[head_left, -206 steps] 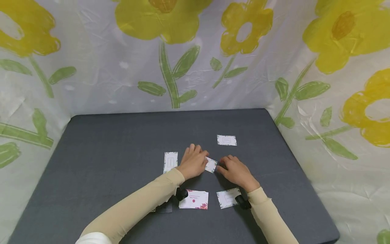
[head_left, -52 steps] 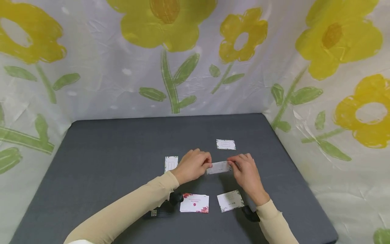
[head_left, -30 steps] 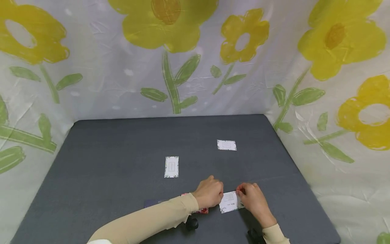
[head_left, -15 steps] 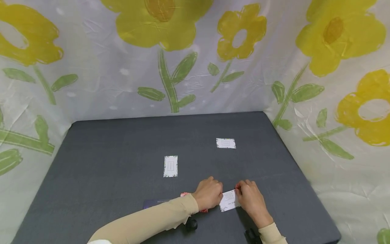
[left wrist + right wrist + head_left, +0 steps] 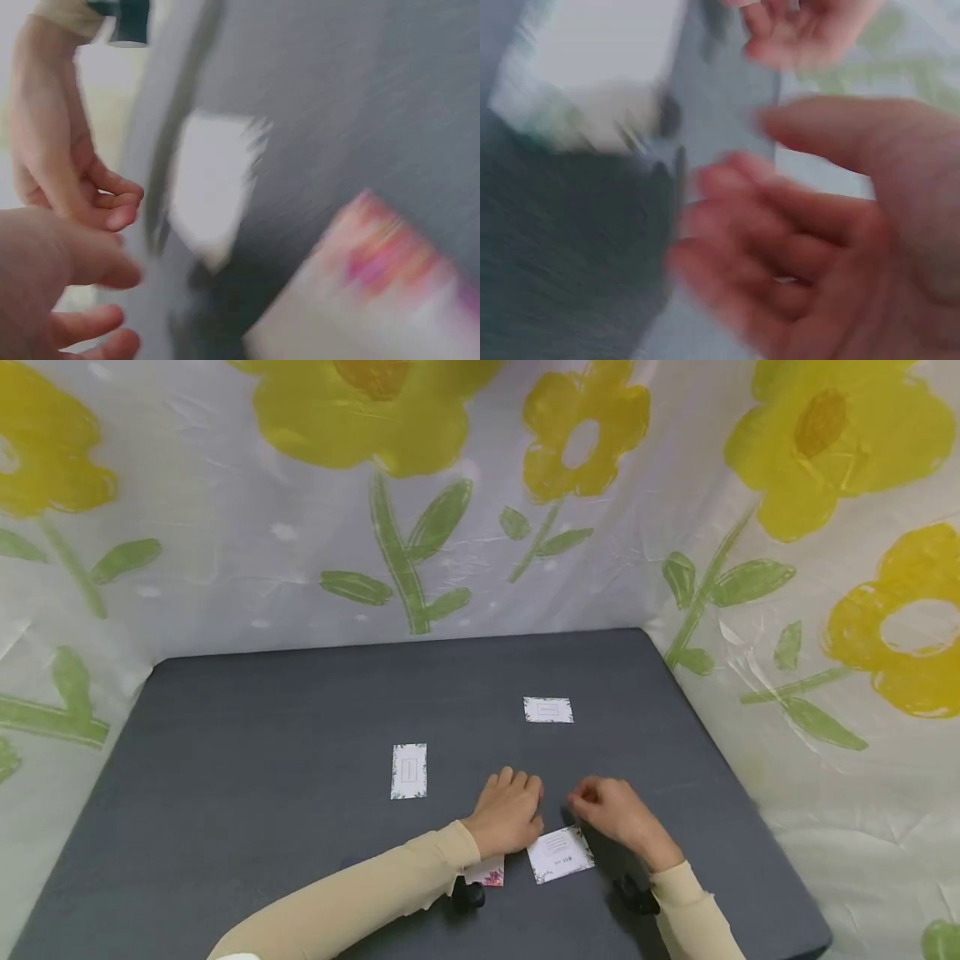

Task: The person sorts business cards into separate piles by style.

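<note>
A white card with a leafy border and small print lies slightly askew on the dark table. My left hand hovers at its upper left, fingers relaxed and apart; nothing shows in its grasp in the left wrist view. To the card's upper right is my right hand, fingers loosely bent. The right wrist view, though blurred, shows that hand holding nothing. Beneath my left forearm a white card with pink flowers is partly hidden; the left wrist view shows its flowery corner.
One leafy-bordered card stands lengthwise left of centre on the dark cloth-covered table. Another lies crosswise farther back. A curtain with yellow flowers surrounds the table. Black wrist cameras hang under both wrists.
Both hands carried a card from mid-table down onto the card at the front right. They have since let go and lifted away from it, moving slightly farther back.
</note>
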`<action>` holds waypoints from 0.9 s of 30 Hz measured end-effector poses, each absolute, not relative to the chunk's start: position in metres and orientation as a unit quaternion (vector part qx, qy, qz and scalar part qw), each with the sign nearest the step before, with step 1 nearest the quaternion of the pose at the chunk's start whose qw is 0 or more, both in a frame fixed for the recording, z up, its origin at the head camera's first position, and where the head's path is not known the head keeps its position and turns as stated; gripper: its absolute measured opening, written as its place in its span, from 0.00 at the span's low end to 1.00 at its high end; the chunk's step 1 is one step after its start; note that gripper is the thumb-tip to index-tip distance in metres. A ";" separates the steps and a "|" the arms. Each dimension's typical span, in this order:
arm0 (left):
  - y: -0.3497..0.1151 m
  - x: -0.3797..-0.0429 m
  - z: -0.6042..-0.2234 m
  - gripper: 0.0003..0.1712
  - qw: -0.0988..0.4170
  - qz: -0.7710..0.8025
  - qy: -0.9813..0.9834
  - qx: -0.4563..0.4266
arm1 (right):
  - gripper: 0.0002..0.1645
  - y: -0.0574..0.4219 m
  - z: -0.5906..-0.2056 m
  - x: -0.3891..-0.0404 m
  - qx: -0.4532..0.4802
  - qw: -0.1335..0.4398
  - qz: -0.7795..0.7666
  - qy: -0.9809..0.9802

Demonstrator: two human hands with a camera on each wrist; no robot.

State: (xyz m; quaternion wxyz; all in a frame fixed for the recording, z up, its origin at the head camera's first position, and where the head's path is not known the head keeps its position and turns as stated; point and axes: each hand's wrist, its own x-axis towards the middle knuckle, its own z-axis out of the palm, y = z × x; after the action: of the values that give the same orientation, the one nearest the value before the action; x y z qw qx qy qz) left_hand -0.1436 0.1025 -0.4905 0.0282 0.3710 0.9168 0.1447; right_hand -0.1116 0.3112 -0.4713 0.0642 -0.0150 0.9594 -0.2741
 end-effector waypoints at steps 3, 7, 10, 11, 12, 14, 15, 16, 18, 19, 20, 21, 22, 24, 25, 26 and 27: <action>0.110 -0.173 -0.484 0.14 -0.005 0.162 0.926 0.342 | 0.11 0.331 -0.468 -0.150 -0.002 0.036 -0.294 0.955; 0.119 -0.221 -0.480 0.20 0.017 0.159 0.939 0.306 | 0.22 0.342 -0.473 -0.197 -0.026 0.045 -0.257 0.965; 0.121 -0.252 -0.486 0.26 0.060 0.165 0.946 0.273 | 0.31 0.339 -0.476 -0.221 -0.037 0.081 -0.233 0.968; 0.121 -0.259 -0.488 0.27 0.074 0.170 0.947 0.261 | 0.33 0.338 -0.477 -0.228 -0.039 0.089 -0.223 0.970; 0.122 -0.264 -0.490 0.29 0.083 0.174 0.949 0.250 | 0.35 0.337 -0.477 -0.233 -0.040 0.097 -0.216 0.971; 0.121 -0.271 -0.494 0.32 0.095 0.180 0.950 0.236 | 0.36 0.334 -0.478 -0.243 -0.044 0.106 -0.201 0.973; 0.122 -0.273 -0.495 0.32 0.098 0.182 0.951 0.231 | 0.36 0.333 -0.478 -0.246 -0.042 0.112 -0.196 0.973; 0.124 -0.275 -0.497 0.33 0.098 0.180 0.952 0.229 | 0.36 0.333 -0.477 -0.249 -0.038 0.118 -0.193 0.973; 0.130 -0.278 -0.500 0.32 0.093 0.167 0.954 0.230 | 0.36 0.333 -0.476 -0.253 -0.026 0.130 -0.187 0.973; 0.132 -0.280 -0.501 0.32 0.093 0.160 0.955 0.230 | 0.35 0.332 -0.475 -0.254 -0.019 0.136 -0.186 0.973; 0.135 -0.281 -0.502 0.32 0.095 0.154 0.957 0.228 | 0.34 0.331 -0.474 -0.256 -0.013 0.142 -0.183 0.973; 0.136 -0.282 -0.503 0.32 0.097 0.148 0.958 0.227 | 0.34 0.331 -0.474 -0.258 -0.009 0.147 -0.183 0.972; 0.138 -0.283 -0.504 0.31 0.100 0.143 0.958 0.226 | 0.34 0.330 -0.474 -0.259 -0.007 0.151 -0.181 0.972; 0.140 -0.283 -0.505 0.29 0.107 0.142 0.959 0.221 | 0.33 0.330 -0.473 -0.263 -0.004 0.165 -0.178 0.970; 0.141 -0.284 -0.505 0.29 0.108 0.144 0.959 0.219 | 0.33 0.329 -0.472 -0.265 -0.004 0.173 -0.179 0.969; 0.141 -0.285 -0.505 0.28 0.108 0.146 0.959 0.217 | 0.33 0.329 -0.471 -0.267 -0.004 0.179 -0.178 0.968; 0.141 -0.285 -0.505 0.27 0.109 0.149 0.959 0.216 | 0.33 0.329 -0.470 -0.269 -0.004 0.186 -0.178 0.966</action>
State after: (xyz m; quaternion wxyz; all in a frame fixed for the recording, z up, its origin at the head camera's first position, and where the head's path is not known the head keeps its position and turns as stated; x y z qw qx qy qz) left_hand -0.2849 0.1407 -0.5050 0.1093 0.2164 0.9586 0.1495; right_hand -0.2692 0.3285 -0.4702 0.1861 -0.0037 0.9663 -0.1777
